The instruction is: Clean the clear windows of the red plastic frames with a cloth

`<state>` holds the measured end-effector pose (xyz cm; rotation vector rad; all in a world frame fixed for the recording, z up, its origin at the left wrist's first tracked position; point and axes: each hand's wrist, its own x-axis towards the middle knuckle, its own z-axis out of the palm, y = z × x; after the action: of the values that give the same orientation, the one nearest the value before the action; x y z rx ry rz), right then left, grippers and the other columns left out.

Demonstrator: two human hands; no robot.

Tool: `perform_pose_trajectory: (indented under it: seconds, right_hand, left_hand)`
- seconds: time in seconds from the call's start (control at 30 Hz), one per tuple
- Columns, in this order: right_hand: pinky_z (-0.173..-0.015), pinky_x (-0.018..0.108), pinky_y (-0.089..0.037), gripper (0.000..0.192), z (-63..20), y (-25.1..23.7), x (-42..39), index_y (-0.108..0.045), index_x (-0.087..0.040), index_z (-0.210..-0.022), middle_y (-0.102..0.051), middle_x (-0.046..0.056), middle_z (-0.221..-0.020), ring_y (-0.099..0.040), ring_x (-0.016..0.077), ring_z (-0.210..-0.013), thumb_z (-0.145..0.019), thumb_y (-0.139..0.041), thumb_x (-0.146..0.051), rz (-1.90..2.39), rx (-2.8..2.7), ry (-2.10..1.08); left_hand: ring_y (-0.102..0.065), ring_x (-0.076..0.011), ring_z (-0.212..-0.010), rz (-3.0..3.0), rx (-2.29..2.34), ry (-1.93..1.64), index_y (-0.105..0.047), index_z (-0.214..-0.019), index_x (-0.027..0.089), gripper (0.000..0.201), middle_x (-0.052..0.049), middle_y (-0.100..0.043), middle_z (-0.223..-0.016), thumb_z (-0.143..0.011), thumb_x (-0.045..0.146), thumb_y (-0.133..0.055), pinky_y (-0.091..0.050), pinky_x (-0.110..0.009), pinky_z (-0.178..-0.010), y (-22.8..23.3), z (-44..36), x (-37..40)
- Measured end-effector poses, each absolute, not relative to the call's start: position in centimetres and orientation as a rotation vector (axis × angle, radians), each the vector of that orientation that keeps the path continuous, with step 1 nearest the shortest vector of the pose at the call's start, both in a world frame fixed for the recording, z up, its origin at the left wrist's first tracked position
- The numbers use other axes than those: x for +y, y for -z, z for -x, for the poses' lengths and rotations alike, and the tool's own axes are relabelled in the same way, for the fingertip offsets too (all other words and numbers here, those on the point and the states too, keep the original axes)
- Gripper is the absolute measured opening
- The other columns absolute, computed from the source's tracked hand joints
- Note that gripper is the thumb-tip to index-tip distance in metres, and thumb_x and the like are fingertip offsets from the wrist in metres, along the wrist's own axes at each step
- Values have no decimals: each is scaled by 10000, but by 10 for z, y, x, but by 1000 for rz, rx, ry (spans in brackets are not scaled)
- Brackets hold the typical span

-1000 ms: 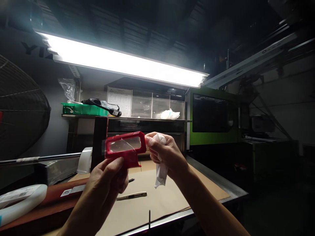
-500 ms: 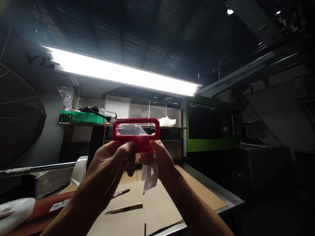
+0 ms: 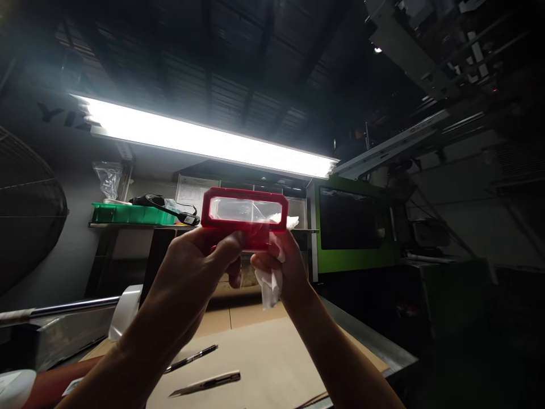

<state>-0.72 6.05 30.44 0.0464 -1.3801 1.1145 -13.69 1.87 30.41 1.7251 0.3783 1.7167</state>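
Note:
Both hands hold up a red plastic frame-shaped part [image 3: 257, 237] with a clear window, just below the bright lamp. My left hand [image 3: 204, 264] is closed on its lower left side, thumb pressed on the red face. At the lower right edge, my right hand [image 3: 292, 264] grips the part and also has a crumpled white cloth [image 3: 269, 287] in its fingers, hanging down. Below the hands, a utility knife [image 3: 206, 384] and a black pen [image 3: 191, 359] lie on the cardboard-covered table [image 3: 259, 352].
A long lit lamp [image 3: 208, 139] hangs ahead. Behind the hands, a shelf carries a green tray [image 3: 128, 213] and a dark strapped item [image 3: 155, 201]. A green machine [image 3: 336, 261] stands at right, a large fan [image 3: 29, 210] at left. A white roll [image 3: 124, 312] lies left of the table.
The red part and both hands have risen slightly and shifted right in view, and the part has tilted a little. The view has swung, so the table things appear lower and further left.

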Motion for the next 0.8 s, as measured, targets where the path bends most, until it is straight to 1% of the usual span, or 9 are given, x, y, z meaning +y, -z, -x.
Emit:
perform_pose_trajectory:
  seconds: [0.1,0.17,0.3,0.4,0.5,0.53,0.6,0.7,0.8]
  right_hand:
    - [-339,194,-104,447,0,-310,51,-362,-192,-515,-272,-126,-369,-144,6,-311,-708,-665,-459,-65,-1396,-1027]
    - [-340,195,-107,462,-3,-313,46,-377,-191,-529,-280,-127,-370,-153,8,-315,-708,-674,-496,-74,-1402,-966]
    - [-341,193,-115,467,-8,-318,41,-388,-179,-513,-322,-122,-378,-191,0,-314,-675,-732,-452,-78,-1405,-874]
    - [-339,196,-118,408,-11,-319,40,-440,-177,-526,-335,-121,-377,-211,2,-309,-669,-749,-402,-57,-1412,-825]
    - [-335,197,-123,312,-14,-318,40,-545,-178,-626,-354,-125,-384,-217,6,-309,-681,-736,-419,-51,-1416,-804]
    - [-333,197,-126,302,-14,-318,41,-559,-179,-649,-358,-126,-388,-218,8,-309,-688,-729,-427,-50,-1420,-800]
    - [-330,198,-135,312,-15,-318,41,-538,-179,-624,-362,-123,-399,-222,8,-315,-705,-716,-421,-47,-1435,-791]
    - [-330,198,-136,363,-14,-318,42,-450,-179,-547,-347,-119,-405,-218,6,-322,-713,-714,-365,-39,-1456,-787]
    - [-334,196,-127,335,-13,-319,42,-460,-185,-570,-331,-125,-402,-199,6,-323,-694,-725,-348,-42,-1457,-813]
  left_hand:
    - [-449,-68,-381,-1691,405,-1743,-568,-509,181,207,60,-512,-396,-662,280,-664,-386,-182,-416,-304,135,18]
    - [-447,-66,-376,-1695,405,-1741,-557,-499,182,222,62,-509,-397,-669,279,-660,-383,-184,-414,-303,135,19]
    - [-448,-67,-380,-1717,406,-1728,-583,-527,177,220,52,-519,-412,-678,313,-667,-362,-181,-391,-303,135,20]
    - [-448,-69,-384,-1705,411,-1733,-588,-539,179,208,52,-519,-418,-670,313,-677,-365,-179,-391,-302,136,20]
    - [-457,-66,-390,-1713,427,-1724,-594,-539,176,186,48,-527,-426,-666,282,-678,-372,-170,-401,-301,137,20]
    - [-456,-65,-390,-1717,433,-1719,-590,-530,175,195,46,-527,-425,-669,282,-676,-370,-167,-400,-301,137,20]
    - [-448,-61,-385,-1717,436,-1716,-580,-511,175,221,44,-522,-419,-674,292,-674,-359,-161,-393,-301,137,20]
    - [-453,-70,-400,-1715,436,-1722,-588,-525,177,206,39,-528,-431,-664,300,-678,-366,-165,-393,-301,137,20]
    - [-465,-88,-422,-1720,453,-1720,-601,-549,179,174,29,-539,-447,-656,297,-673,-393,-183,-408,-300,138,20]
